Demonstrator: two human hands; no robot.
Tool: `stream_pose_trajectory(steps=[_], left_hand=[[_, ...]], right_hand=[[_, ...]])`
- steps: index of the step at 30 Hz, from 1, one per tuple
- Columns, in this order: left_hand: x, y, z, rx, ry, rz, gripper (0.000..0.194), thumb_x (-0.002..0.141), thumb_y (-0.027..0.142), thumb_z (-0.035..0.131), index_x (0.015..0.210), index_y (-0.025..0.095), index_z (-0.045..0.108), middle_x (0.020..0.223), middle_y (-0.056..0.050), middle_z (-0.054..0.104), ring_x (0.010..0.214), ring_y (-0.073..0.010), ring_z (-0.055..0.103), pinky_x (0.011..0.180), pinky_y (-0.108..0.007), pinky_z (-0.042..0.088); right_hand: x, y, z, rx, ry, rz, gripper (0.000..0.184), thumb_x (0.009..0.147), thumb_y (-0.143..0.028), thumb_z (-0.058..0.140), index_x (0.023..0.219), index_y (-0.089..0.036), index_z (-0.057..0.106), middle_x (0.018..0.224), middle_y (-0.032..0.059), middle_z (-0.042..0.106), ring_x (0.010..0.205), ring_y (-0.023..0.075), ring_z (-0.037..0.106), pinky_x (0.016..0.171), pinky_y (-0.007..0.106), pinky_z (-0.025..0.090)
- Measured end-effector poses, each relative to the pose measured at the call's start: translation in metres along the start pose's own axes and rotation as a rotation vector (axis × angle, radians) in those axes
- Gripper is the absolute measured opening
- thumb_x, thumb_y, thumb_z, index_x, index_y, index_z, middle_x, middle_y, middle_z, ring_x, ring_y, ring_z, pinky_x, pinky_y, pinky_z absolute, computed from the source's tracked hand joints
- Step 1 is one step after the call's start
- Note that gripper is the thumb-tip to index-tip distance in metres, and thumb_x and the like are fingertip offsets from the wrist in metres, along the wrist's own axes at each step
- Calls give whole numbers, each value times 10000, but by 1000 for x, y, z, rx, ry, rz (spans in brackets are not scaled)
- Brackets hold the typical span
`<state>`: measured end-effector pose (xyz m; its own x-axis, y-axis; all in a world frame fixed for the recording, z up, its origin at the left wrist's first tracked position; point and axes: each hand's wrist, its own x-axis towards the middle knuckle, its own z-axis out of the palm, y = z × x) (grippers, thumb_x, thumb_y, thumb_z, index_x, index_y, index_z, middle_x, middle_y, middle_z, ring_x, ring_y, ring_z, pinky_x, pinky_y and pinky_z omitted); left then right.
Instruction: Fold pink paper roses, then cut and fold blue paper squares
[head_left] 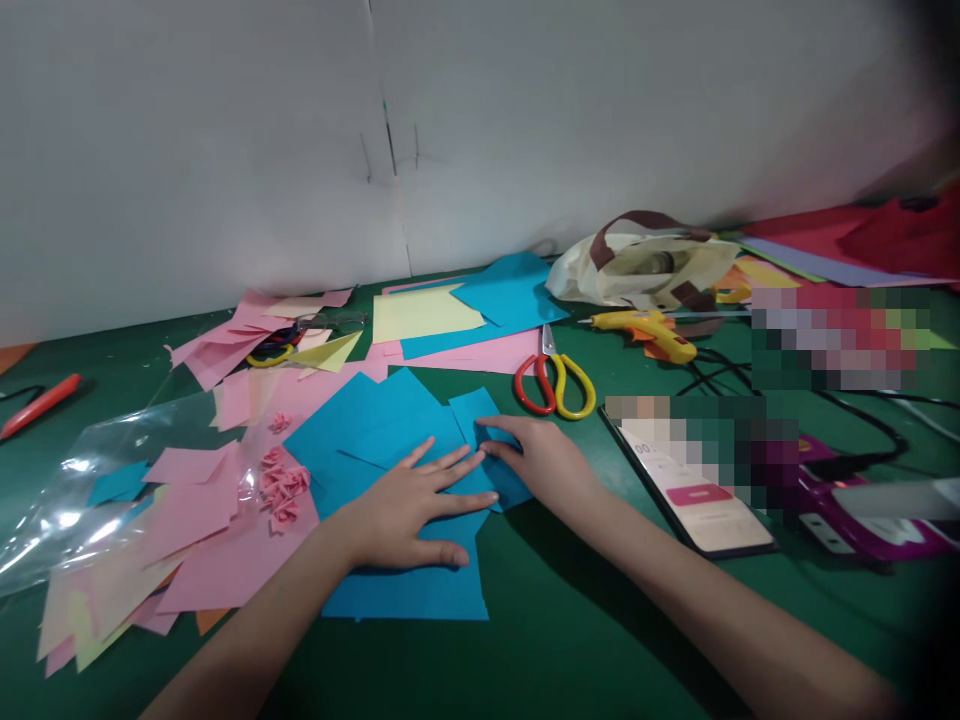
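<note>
Blue paper sheets (405,595) lie overlapped on a green bench (555,640) as a person's left hand (409,515) presses down on them, palm low and fingers spread wide. The right hand (540,455) bends over a blue paper strip (469,405) at the sheets' right edge, thumb and forefinger drawn narrow against it — whether they grip it cannot be told. Small crumpled pink paper flowers (285,490), at left on pink paper (225,575), look already shaped; the blue pieces, by contrast, appear flat and at an early stage, with no flowers on them. Red-and-yellow-handled scissors (556,385) and a yellow glue gun (652,330) rest beyond — both out of hand.
</note>
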<state>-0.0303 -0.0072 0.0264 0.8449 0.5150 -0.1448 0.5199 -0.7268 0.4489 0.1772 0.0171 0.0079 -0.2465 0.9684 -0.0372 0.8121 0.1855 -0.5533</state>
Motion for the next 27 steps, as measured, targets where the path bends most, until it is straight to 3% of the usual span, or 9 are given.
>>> stream_pose_trajectory(steps=[8, 12, 17, 27], left_hand=[[0, -5, 2, -35, -42, -18, 786, 833, 642, 391, 1458, 263, 104, 1517, -56, 129, 1394, -274, 116, 1107, -546, 1], [0, -4, 3, -8, -43, -23, 776, 830, 651, 382, 1453, 258, 141, 1521, -56, 102, 1398, -276, 84, 1099, -560, -10], [0, -2, 3, 37, -42, -19, 693, 822, 657, 386, 1419, 332, 252, 1525, -34, 88, 1397, -301, 75, 1072, -612, -21], [1, -2, 4, 76, -24, -1, 657, 814, 648, 412, 1395, 364, 300, 1527, -33, 101, 1395, -310, 89, 1069, -615, -6]], right_hand=[[0, 2, 3, -107, 18, -24, 324, 878, -310, 515, 1187, -247, 591, 1099, 58, 681, 958, 259, 644, 676, 312, 487], [0, 1, 4, -182, 22, -18, 339, 888, -319, 500, 1213, -252, 567, 1069, 61, 691, 923, 256, 655, 630, 298, 478], [-1, -2, 3, -216, 22, -1, 330, 888, -323, 501, 1204, -256, 573, 1057, 61, 695, 899, 254, 661, 589, 286, 463], [0, 0, 2, -196, 30, 10, 310, 880, -320, 519, 1176, -272, 599, 1076, 52, 690, 917, 236, 656, 605, 264, 461]])
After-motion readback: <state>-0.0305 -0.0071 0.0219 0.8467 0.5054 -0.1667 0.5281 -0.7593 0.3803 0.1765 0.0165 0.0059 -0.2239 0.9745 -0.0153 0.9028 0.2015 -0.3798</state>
